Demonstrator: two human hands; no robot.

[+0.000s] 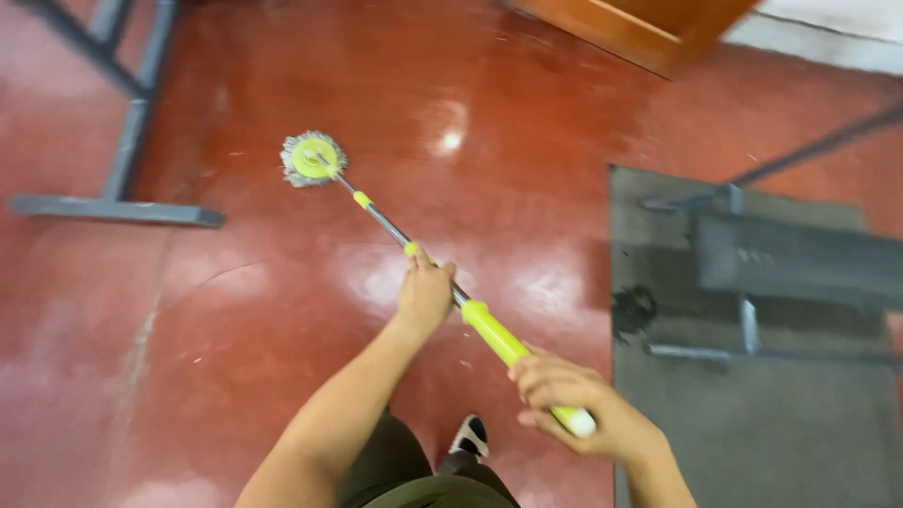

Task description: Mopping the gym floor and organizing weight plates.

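Note:
A spin mop lies angled across the shiny red floor [282, 310]. Its round grey-fringed head with a lime-green disc [313, 158] rests flat on the floor at upper left. A thin metal pole [381, 217] runs down-right into a lime-green handle [497, 337]. My left hand [424, 294] is wrapped around the pole near its middle. My right hand [569, 400] grips the handle's end, close to my body. My forearms, dark trousers and one black-and-white shoe [469, 436] show at the bottom.
A grey metal stand with a floor bar [118, 209] is at the left. A grey mat [752, 423] at the right carries a grey metal frame [800, 259] and a dark smudge [633, 309]. A wooden door or cabinet [649, 28] stands at the top.

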